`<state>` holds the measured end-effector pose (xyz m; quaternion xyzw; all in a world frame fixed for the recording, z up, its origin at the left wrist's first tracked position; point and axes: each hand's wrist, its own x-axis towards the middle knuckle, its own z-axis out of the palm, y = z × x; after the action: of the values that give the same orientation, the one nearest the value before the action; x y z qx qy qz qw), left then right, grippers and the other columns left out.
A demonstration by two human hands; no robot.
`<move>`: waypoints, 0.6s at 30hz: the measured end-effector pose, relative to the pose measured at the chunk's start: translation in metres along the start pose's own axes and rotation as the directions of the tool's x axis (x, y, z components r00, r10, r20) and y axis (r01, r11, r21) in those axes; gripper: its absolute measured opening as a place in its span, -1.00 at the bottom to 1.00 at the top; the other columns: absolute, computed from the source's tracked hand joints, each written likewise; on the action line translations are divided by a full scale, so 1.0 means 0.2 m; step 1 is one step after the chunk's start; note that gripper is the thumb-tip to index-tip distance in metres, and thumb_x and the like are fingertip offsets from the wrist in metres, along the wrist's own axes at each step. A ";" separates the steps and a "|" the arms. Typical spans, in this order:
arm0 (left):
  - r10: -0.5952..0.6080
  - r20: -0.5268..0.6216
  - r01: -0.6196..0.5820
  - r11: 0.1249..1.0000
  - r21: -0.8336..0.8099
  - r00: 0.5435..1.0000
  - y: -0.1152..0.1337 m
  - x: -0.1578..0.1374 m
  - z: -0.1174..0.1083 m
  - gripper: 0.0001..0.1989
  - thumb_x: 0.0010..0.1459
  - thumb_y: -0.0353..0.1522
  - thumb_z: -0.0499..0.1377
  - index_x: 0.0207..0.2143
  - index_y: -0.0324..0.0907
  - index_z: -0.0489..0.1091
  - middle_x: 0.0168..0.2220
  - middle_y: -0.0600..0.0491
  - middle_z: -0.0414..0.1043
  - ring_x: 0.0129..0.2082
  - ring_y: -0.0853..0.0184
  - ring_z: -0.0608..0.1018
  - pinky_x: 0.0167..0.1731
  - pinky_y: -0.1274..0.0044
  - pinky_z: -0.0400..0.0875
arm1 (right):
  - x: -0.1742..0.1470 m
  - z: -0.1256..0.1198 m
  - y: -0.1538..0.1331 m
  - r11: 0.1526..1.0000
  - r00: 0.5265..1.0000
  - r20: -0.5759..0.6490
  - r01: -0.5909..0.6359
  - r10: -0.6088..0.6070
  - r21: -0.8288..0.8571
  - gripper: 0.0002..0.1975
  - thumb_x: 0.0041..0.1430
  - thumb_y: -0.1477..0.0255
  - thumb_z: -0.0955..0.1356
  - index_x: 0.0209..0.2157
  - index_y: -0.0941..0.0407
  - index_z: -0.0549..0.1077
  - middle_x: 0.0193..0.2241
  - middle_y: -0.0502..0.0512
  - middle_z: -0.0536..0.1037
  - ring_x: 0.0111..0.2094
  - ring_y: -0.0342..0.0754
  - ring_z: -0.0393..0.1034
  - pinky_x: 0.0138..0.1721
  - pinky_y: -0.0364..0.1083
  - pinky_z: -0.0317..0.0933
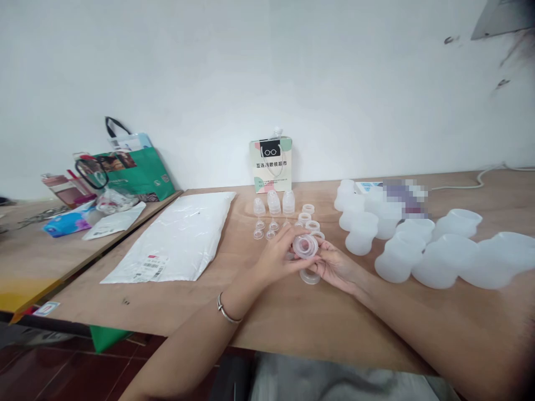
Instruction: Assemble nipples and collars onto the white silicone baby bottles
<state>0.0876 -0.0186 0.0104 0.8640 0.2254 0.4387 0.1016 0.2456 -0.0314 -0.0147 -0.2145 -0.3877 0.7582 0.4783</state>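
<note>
In front of me, over the wooden table, both hands hold a clear bottle collar ring [305,245], its round opening facing me. What sits inside the ring is hard to make out. My left hand [279,255] grips it from the left side, fingers behind and thumb below. From the right, my right hand [334,266] closes on its lower edge. Another clear ring [310,277] lies just under my hands. Beyond them stand several loose collar rings [312,225], small clear nipples [258,234] and domed clear caps [273,201]. My left hand partly hides some nipples.
Several frosted bottle bodies [445,259] stand and lie on the right. A white mailing bag [175,236] lies flat on the left. A paper bag [271,165] leans against the wall. On the adjoining table are a green bag [144,172] and a blue packet [69,220].
</note>
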 end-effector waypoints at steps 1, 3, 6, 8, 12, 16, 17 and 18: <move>0.003 -0.027 -0.003 1.000 0.025 1.000 0.00 0.00 0.00 -0.58 -0.02 -0.21 0.21 -0.12 -0.15 0.23 -0.24 0.00 0.37 -0.25 0.32 0.42 -0.25 0.47 0.32 | 0.00 0.00 0.00 1.000 1.000 -0.017 0.009 -0.009 0.004 -0.75 -0.16 0.52 0.46 -0.35 0.12 0.43 -0.46 -0.04 0.51 -0.40 -0.21 0.41 -0.39 -0.26 0.30; 0.005 -0.056 -0.002 0.998 0.069 0.998 0.00 -0.01 0.01 -0.63 -0.02 -0.22 0.21 -0.16 -0.14 0.25 -0.26 0.01 0.37 -0.27 0.33 0.42 -0.27 0.47 0.33 | -0.01 0.01 -0.01 0.999 0.998 -0.053 0.032 -0.032 -0.007 -0.81 -0.15 0.52 0.45 -0.41 0.11 0.43 -0.47 -0.08 0.48 -0.39 -0.23 0.39 -0.35 -0.26 0.29; -0.003 -0.050 0.009 0.993 0.116 0.999 -0.01 -0.01 0.01 -0.63 -0.04 -0.22 0.21 -0.19 -0.16 0.26 -0.29 0.01 0.36 -0.29 0.32 0.42 -0.31 0.49 0.34 | -0.01 0.01 -0.01 0.998 0.996 -0.075 0.038 -0.042 -0.054 -0.86 -0.13 0.51 0.45 -0.48 0.13 0.41 -0.49 -0.07 0.47 -0.43 -0.26 0.35 -0.37 -0.26 0.26; -0.030 -0.024 0.033 0.990 0.139 0.999 -0.01 -0.01 0.01 -0.63 -0.04 -0.20 0.21 -0.20 -0.17 0.26 -0.30 0.01 0.36 -0.30 0.32 0.42 -0.33 0.49 0.34 | 0.00 0.00 -0.01 0.996 0.997 -0.072 0.025 -0.030 -0.080 -0.87 -0.12 0.50 0.45 -0.47 0.14 0.43 -0.49 -0.05 0.47 -0.45 -0.25 0.34 -0.38 -0.26 0.25; -0.126 0.025 0.120 0.977 0.176 0.992 -0.01 0.00 0.01 -0.69 0.01 -0.23 0.17 -0.20 -0.17 0.27 -0.28 0.01 0.36 -0.28 0.31 0.42 -0.30 0.49 0.34 | 0.00 -0.01 -0.01 0.991 0.993 -0.104 0.038 -0.051 -0.131 -0.79 0.04 0.27 0.35 -0.34 0.12 0.44 -0.52 -0.02 0.45 -0.47 -0.19 0.35 -0.40 -0.19 0.27; -0.157 0.075 0.143 0.976 0.162 0.985 -0.03 0.00 0.00 -0.71 0.03 -0.29 0.15 -0.17 -0.16 0.26 -0.24 0.00 0.34 -0.25 0.31 0.42 -0.25 0.48 0.33 | -0.01 0.02 -0.02 0.956 0.991 -0.089 0.075 -0.104 -0.283 -0.69 0.05 0.17 0.32 -0.28 0.11 0.43 -0.50 0.02 0.48 -0.46 -0.16 0.37 -0.40 -0.15 0.28; -0.151 0.094 0.136 0.979 0.149 0.984 -0.03 0.00 0.00 -0.70 0.04 -0.30 0.15 -0.16 -0.16 0.26 -0.24 0.00 0.34 -0.24 0.31 0.41 -0.24 0.48 0.33 | -0.01 0.03 -0.02 0.943 0.988 -0.096 0.087 -0.124 -0.321 -0.71 0.04 0.20 0.34 -0.29 0.11 0.44 -0.47 0.02 0.49 -0.44 -0.16 0.37 -0.40 -0.15 0.28; -0.144 0.109 0.129 0.982 0.135 0.983 -0.04 0.00 0.00 -0.70 0.04 -0.31 0.15 -0.14 -0.16 0.26 -0.23 0.00 0.33 -0.23 0.32 0.41 -0.22 0.49 0.32 | -0.02 0.04 -0.02 0.931 0.983 -0.112 0.096 -0.144 -0.353 -0.74 0.02 0.22 0.36 -0.30 0.10 0.44 -0.44 0.01 0.49 -0.43 -0.16 0.37 -0.40 -0.16 0.28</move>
<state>0.0859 -0.0121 0.0079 0.8757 0.3053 0.3634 0.0895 0.2440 -0.0361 -0.0066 -0.3224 -0.4939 0.6312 0.5038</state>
